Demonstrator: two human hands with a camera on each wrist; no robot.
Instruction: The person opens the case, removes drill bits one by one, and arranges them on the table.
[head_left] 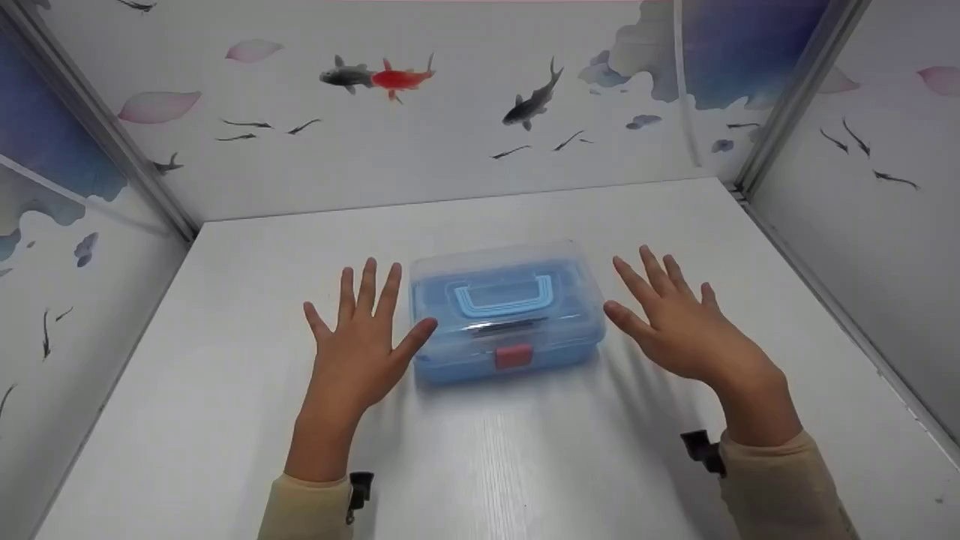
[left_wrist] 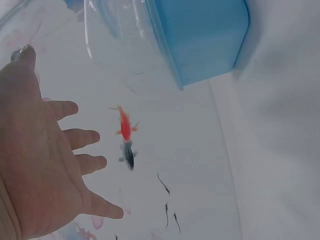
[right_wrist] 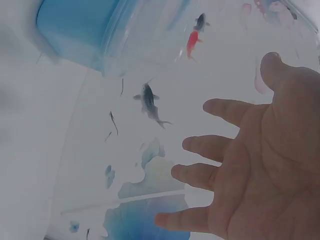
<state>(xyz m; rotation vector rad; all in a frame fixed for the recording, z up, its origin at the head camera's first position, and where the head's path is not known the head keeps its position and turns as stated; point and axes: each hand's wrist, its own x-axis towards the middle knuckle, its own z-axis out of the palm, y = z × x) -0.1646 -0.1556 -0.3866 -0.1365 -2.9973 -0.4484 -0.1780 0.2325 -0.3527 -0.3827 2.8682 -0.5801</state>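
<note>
Plainly, one rectangular blue plastic box with a clear, domed lid (head_left: 465, 356) sits on one white table (head_left: 480, 465), roughly midway between two bare hands. Its lid is down, and it has one light-blue carrying handle (head_left: 504, 307) on top and one red latch (head_left: 514, 356) at the front. One dark, shiny strip (head_left: 506, 326) shows near the lid's front edge; what it is cannot be told.

The left hand (head_left: 358, 356) is held palm down on the box's left, its four fingers straight and fanned apart, the thumb spread wide. Its thumb tip overlaps the box's edge in the head view, but the left wrist view shows a gap between them. The right hand (head_left: 690, 337) hovers on the other side, four fingers extended and separated, thumb stretched towards the box; the right wrist view shows it clear of the box too. Both hands are bare-palmed and spread above the table.

Two beige sleeves (head_left: 307, 510) cover the forearms, each with one black fitting (head_left: 361, 491). Three printed wall panels (head_left: 450, 150) enclose the table, the back one bearing one red fish (head_left: 401, 79).
</note>
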